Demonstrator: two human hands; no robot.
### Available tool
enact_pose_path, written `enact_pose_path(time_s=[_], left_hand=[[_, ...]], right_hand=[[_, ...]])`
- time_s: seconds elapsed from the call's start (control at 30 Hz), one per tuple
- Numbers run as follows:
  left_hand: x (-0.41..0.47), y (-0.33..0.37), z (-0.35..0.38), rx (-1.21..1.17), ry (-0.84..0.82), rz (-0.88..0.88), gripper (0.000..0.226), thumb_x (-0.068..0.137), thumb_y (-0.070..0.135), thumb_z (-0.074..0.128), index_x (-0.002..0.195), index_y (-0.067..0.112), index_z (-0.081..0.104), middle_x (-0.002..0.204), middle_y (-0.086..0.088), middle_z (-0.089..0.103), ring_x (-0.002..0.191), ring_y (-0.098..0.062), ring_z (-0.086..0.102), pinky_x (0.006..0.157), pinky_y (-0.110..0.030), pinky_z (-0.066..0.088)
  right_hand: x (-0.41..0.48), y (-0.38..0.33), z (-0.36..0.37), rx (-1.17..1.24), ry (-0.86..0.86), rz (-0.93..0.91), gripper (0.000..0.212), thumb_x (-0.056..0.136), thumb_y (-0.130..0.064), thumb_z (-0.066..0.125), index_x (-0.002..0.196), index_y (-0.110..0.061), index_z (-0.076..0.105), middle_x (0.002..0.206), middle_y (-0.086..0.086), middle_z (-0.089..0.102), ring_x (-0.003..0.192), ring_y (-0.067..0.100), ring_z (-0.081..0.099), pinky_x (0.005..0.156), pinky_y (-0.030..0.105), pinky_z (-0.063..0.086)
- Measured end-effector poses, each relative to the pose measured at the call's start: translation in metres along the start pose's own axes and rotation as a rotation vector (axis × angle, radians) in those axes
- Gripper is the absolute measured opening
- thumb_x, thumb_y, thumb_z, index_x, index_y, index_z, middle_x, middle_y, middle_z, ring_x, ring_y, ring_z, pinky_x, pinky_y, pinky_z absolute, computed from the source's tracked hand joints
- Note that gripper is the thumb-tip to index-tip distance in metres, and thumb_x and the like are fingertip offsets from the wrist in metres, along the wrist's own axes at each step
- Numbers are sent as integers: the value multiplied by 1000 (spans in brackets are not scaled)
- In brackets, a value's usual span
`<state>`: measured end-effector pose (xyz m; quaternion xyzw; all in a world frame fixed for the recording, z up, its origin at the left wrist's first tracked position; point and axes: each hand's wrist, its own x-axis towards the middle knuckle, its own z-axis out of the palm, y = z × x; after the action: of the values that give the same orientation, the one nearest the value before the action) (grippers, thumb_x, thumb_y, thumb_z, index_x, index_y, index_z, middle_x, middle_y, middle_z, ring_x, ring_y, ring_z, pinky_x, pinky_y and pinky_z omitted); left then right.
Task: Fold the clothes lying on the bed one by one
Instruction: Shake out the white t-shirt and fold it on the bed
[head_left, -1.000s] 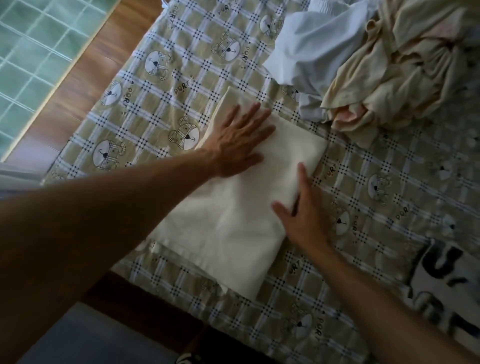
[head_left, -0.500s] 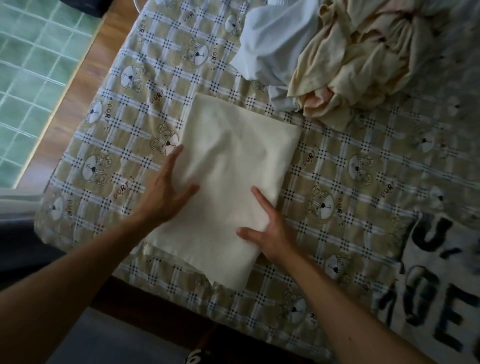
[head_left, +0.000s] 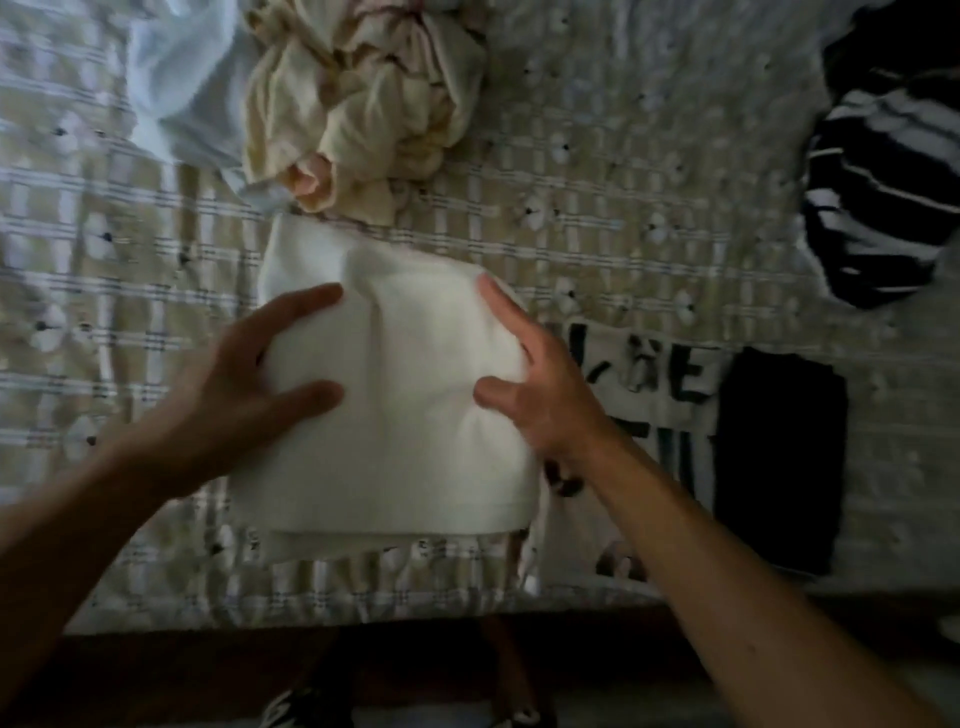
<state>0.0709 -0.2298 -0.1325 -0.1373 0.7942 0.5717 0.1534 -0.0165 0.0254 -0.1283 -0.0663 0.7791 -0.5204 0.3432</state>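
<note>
A folded cream cloth (head_left: 405, 395) lies in the middle of the checked bed sheet (head_left: 597, 228), its far end slightly raised. My left hand (head_left: 244, 384) holds its left edge, one finger and the thumb on top and the other fingers hidden by the fabric. At the opposite edge my right hand (head_left: 535, 379) grips the same way. Behind the cloth sits a crumpled pile of beige and pink clothes (head_left: 363, 104), with a pale white garment (head_left: 176, 88) to its left. The picture is blurred by motion.
A white garment with black letters (head_left: 654, 415) lies right of the cloth, and a folded black garment (head_left: 779, 467) beside that. At the far right is a black-and-white striped garment (head_left: 883, 182). The bed's front edge (head_left: 363, 608) runs below, with dark floor under it.
Both hands went from lying flat on the cloth to holding its two sides. The cloth has turned and shifted right toward the lettered garment, and the view swung right.
</note>
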Motion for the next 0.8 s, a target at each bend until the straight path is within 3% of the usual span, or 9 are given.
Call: enact_pose_path(time_s=[0.13, 0.23, 0.33, 0.37, 0.43, 0.53, 0.67, 0.73, 0.8], left_hand=[[23, 59, 88, 44, -58, 169, 79, 77, 42, 80, 146, 46, 42, 138, 13, 53, 115, 3, 58, 87, -13, 52], [27, 70, 158, 22, -110, 242, 79, 82, 28, 75, 149, 44, 37, 143, 18, 49, 115, 6, 57, 90, -8, 48], [23, 39, 225, 139, -140, 170, 83, 85, 20, 77, 152, 41, 33, 144, 17, 44, 118, 6, 50, 98, 1, 31], [20, 21, 244, 203, -183, 93, 87, 84, 22, 77, 152, 42, 28, 146, 13, 45, 123, 1, 48, 102, -1, 27], [12, -13, 276, 323, -322, -67, 97, 81, 30, 76, 150, 52, 12, 155, 1, 40, 136, -19, 45, 112, -23, 34], [7, -39, 298, 473, -424, -170, 104, 80, 31, 71, 154, 51, 1, 162, -2, 27, 148, -30, 28, 113, -44, 37], [16, -36, 299, 563, -253, -116, 94, 73, 35, 73, 153, 43, 24, 157, -5, 29, 135, -32, 45, 104, -42, 45], [26, -29, 297, 776, -34, 13, 87, 75, 35, 76, 151, 31, 36, 159, -11, 23, 140, -38, 34, 109, -51, 36], [41, -15, 300, 880, 16, 172, 89, 81, 44, 71, 156, 28, 27, 165, -11, 8, 150, -37, 12, 118, -54, 27]], right_hand=[[-64, 25, -97, -56, 228, 34, 95, 78, 13, 62, 155, -30, 28, 151, -22, 37, 130, -14, 41, 104, 13, 39], [-107, 63, -145, -54, 326, 87, 98, 79, 14, 62, 153, -41, 28, 137, -35, 42, 117, -16, 50, 89, 8, 46], [-135, 130, -165, -51, 346, 244, 98, 80, 11, 64, 148, -50, 29, 140, -30, 41, 119, -7, 51, 99, 18, 45], [-141, 156, -164, -59, 332, 316, 98, 80, 8, 65, 146, -53, 28, 145, -22, 40, 126, 2, 49, 105, 26, 43], [-149, 200, -155, -104, 285, 442, 98, 77, -3, 67, 141, -63, 23, 153, -9, 37, 137, 18, 42, 112, 39, 39], [-152, 233, -141, -135, 281, 519, 93, 83, -5, 64, 149, -52, 21, 158, -3, 32, 140, 22, 38, 111, 38, 39], [-146, 243, -140, -336, 348, 517, 89, 82, -11, 69, 156, -33, 23, 159, -3, 26, 139, 25, 39, 108, 37, 41], [-141, 237, -135, -552, 449, 477, 85, 78, -14, 71, 152, -24, 33, 156, 2, 27, 135, 30, 44, 103, 41, 45], [-133, 230, -126, -748, 497, 314, 80, 77, -21, 73, 149, -17, 38, 156, 9, 27, 139, 34, 38, 108, 44, 41]])
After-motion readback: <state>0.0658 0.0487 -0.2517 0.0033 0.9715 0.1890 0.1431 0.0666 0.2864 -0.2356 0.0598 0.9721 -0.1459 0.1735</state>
